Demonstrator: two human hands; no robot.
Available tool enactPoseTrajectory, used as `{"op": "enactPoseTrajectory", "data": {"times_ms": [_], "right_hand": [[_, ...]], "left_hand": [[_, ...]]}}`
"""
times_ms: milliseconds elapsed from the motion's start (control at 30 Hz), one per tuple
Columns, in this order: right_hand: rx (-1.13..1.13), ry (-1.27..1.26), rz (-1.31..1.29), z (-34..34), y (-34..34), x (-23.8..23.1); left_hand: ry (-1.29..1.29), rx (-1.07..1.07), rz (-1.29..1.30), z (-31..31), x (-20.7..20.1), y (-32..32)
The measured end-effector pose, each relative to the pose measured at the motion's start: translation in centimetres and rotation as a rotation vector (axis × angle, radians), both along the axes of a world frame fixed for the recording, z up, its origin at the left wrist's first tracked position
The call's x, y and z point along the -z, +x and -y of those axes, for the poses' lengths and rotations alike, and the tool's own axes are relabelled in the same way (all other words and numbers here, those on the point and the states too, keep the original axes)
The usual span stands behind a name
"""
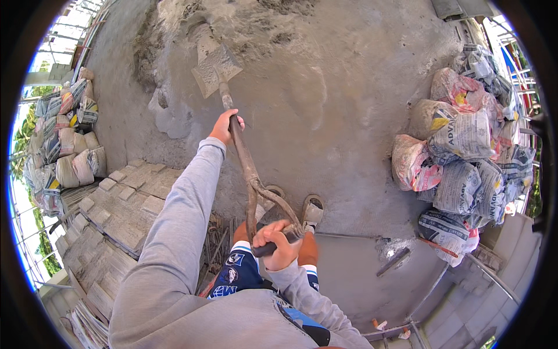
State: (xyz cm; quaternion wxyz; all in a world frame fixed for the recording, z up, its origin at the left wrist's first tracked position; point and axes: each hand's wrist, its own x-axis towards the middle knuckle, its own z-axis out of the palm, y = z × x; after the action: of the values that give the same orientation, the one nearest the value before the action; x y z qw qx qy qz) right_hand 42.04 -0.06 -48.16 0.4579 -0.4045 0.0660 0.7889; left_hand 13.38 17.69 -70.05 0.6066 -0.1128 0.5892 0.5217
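A long-handled shovel (243,154) slants away from me, its flat, mortar-crusted blade (216,70) resting at the edge of a wet grey cement mix (232,29). Around the shaft, a little below the blade, my left hand (224,126) is closed with the arm stretched out. My right hand (281,243) grips the dark crossbar of the Y-shaped handle, close to my body. Part of the blade's tip is covered by the mix.
Stacked filled sacks (462,136) stand along the right side, and more sacks (72,142) line the left. Wooden boards with small blocks (116,200) lie at the lower left. Wet grey floor (325,116) spreads ahead. A short wood piece (393,262) lies at the lower right.
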Motion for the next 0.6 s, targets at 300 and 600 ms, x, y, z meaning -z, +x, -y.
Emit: {"op": "enactPoseTrajectory", "data": {"times_ms": [300,600], "right_hand": [[0.054,-0.456,0.832,16.9,31.0,0.4],[-0.156,-0.496,0.882,18.5,26.5,0.0]], "left_hand": [[-0.558,-0.043,0.427,24.0,9.4,37.2],[-0.643,-0.083,0.460,30.7,10.2,32.9]]}}
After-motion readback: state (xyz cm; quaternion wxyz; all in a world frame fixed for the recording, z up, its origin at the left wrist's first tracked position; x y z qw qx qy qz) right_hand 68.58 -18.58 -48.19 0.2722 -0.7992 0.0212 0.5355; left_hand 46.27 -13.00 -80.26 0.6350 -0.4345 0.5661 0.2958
